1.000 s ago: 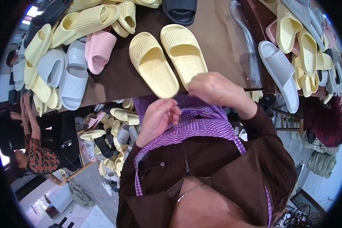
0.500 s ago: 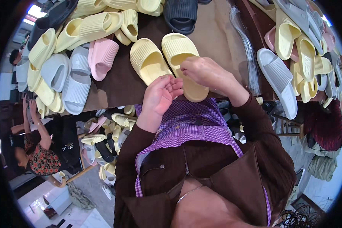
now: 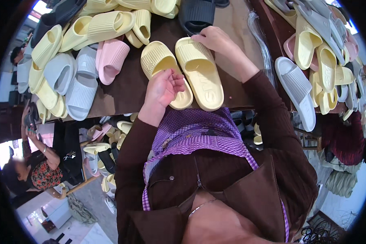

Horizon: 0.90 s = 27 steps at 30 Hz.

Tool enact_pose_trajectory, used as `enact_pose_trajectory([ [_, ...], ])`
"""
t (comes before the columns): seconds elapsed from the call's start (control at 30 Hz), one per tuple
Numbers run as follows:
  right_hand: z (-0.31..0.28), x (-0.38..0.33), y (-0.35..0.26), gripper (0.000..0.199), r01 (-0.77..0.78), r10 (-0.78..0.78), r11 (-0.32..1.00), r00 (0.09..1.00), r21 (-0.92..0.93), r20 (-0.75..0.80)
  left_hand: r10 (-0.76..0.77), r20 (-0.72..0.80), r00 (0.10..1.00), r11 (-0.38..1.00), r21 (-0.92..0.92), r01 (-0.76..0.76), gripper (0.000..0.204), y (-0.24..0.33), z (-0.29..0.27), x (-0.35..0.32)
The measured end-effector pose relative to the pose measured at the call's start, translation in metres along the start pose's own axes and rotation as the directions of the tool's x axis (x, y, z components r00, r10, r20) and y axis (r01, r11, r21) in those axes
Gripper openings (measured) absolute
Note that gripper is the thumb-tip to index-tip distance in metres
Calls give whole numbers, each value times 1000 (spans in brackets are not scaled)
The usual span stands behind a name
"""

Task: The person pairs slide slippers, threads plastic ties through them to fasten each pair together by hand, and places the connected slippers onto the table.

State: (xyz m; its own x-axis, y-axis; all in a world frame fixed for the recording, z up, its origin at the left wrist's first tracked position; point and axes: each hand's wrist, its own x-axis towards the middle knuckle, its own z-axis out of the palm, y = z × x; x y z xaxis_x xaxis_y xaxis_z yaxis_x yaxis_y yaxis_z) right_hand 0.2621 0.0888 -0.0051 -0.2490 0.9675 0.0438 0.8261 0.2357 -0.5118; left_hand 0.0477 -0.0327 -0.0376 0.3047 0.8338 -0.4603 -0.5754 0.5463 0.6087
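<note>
Your right hand (image 3: pixel 213 38) lies on the strap of the right yellow slipper (image 3: pixel 201 73), with the fingers curled down over the top edge of the strap; you do not lift it, the slipper lies flat on the brown table (image 3: pixel 126 87). Your left hand (image 3: pixel 163 87) is above the heel part of the left yellow slipper (image 3: pixel 160 65), palm turned partly up and fingers bent loosely inward; I cannot tell if it pinches something small or holds nothing. The two yellow slippers lie side by side, touching or almost touching, near the table edge just in front of your purple checked apron (image 3: pixel 195 136). To the left of them is a pink slipper (image 3: pixel 110 61), and further left a pile of grey slippers (image 3: pixel 75 87) and pale yellow ones. Behind the pair stands a black slipper (image 3: pixel 197 14). At your right side a white-grey slipper (image 3: pixel 297 91) lies beside a heap of yellow and pink slippers. More slippers lie on the floor under the table edge, and another person (image 3: pixel 32 166) sits at lower left.
</note>
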Motion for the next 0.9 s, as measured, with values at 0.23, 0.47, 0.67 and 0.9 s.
enact_pose_trajectory([
  [0.23, 8, 26, -10, 30, 67, -62, 998, 974, -17, 217, -16, -101, 995, 992, 123, 28, 19, 11, 6, 5],
  [0.47, 30, 50, -15, 24, 394, -412, 891, 910, 226, 39, -48, -98, 994, 987, 148, 62, 21, 12, 11, 7],
  [0.67, 48, 70, -48, 15, 589, -598, 801, 772, 112, 214, -18, -110, 994, 990, 139, 33, 18, 13, 8, 4],
  [0.9, 33, 54, -53, 12, 465, -473, 877, 880, 117, 49, -11, -133, 991, 1000, 9, 12, 9, 4, 13, 9],
])
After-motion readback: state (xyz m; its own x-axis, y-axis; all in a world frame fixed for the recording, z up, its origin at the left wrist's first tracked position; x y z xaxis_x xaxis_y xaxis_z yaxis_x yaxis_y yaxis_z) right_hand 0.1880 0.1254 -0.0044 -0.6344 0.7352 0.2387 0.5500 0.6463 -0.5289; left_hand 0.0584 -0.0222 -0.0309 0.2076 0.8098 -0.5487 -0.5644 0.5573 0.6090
